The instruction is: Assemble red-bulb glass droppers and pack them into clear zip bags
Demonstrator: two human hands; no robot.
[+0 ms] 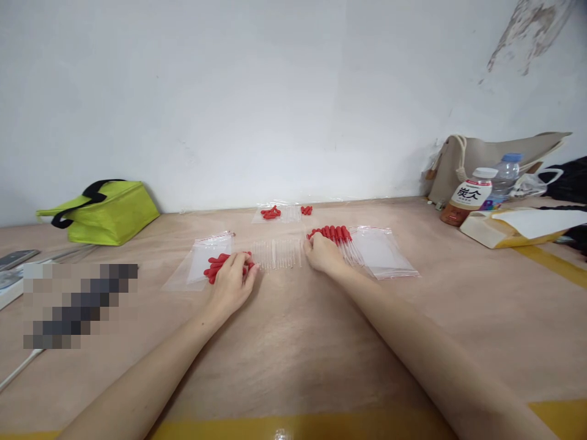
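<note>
My left hand (233,282) rests over a loose pile of red rubber bulbs (215,267) on a clear plastic bag (184,280). Its thumb and fingers close around one red bulb. Thin clear tubes (277,253) lie side by side between my two hands. At the left end of a row of red-topped droppers (338,233), my right hand (322,252) has its fingers pinched together at a dropper's red bulb; the rest of that dropper is hidden. The row's clear stems lie partly on another plastic bag (387,252).
Further back lie a small heap of red bulbs (271,212) and a few more pieces (306,210) with clear plastic. A lime-green bag (114,214) stands left, near a phone (18,260). On the right are a drink bottle (468,198), a blue-capped bottle (507,174) and a beige bag (495,153).
</note>
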